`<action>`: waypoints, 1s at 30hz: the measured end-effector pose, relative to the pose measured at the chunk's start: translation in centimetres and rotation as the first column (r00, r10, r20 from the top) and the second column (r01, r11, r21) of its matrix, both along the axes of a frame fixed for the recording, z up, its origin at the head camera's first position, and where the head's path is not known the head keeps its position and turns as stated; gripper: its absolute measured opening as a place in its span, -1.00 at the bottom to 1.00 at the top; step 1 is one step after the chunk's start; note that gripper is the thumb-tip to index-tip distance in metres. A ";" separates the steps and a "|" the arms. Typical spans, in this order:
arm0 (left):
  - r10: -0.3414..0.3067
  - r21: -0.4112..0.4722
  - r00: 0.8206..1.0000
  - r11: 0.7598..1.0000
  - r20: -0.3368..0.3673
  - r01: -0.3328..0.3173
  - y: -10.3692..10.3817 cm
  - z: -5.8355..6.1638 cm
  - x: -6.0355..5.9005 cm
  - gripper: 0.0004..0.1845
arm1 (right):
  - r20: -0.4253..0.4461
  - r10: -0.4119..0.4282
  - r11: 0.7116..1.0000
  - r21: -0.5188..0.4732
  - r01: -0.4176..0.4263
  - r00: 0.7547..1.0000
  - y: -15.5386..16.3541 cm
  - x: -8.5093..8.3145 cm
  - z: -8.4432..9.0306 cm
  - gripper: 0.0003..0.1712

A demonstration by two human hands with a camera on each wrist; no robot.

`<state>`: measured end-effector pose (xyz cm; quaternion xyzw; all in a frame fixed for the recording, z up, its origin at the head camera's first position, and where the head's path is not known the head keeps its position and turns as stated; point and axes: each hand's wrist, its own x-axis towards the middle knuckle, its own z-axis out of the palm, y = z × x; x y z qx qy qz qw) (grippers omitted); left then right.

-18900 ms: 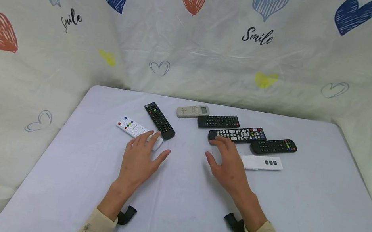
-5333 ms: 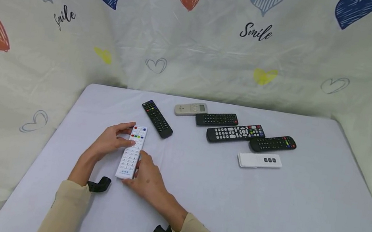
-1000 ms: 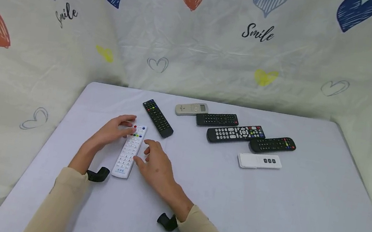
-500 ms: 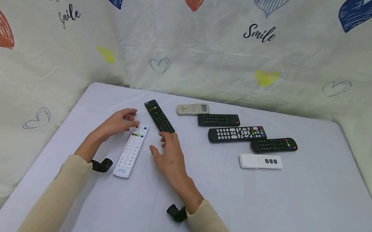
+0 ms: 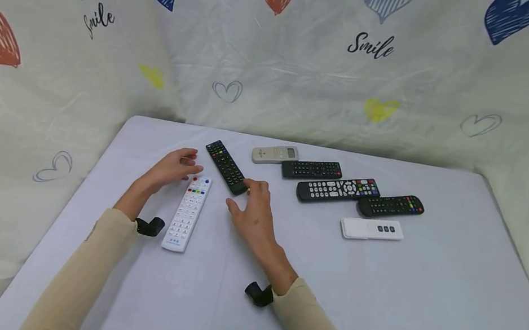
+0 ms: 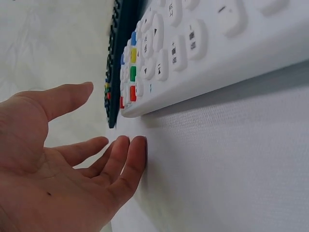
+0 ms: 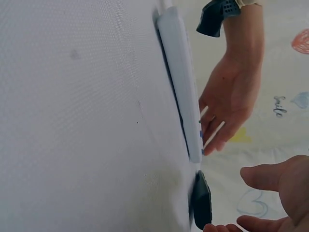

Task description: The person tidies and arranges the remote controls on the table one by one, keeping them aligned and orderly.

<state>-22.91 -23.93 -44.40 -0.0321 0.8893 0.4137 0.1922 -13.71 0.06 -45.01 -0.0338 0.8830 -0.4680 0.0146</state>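
Right hand (image 5: pixel 253 217), fingers loose and holding nothing, reaching the near end of a black remote (image 5: pixel 226 167) on the lavender table (image 5: pixel 428 303). Left hand (image 5: pixel 173 167) open, empty, just left of that remote, beside the white remote (image 5: pixel 187 213).

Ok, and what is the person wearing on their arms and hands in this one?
Both arms are in long beige sleeves reaching to the wrists. The left hand and the right hand are bare: no gloves, and no rings or watch that I can make out. A small black device on a strap sits at each wrist, at the left wrist and at the right wrist.
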 end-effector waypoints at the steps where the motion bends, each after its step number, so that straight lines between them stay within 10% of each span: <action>1: 0.001 0.002 1.000 1.000 0.003 -0.001 0.0 0.1 -0.1 -0.20 | 0.009 -0.004 1.000 -0.003 0.004 1.000 0.1 -0.1 0.0 -0.28; 30: 0.015 0.002 1.000 1.000 -0.019 -0.015 1.1 -0.4 -2.4 -0.12 | 0.078 -0.026 0.993 -0.111 0.035 0.997 1.0 -1.5 -1.1 -0.20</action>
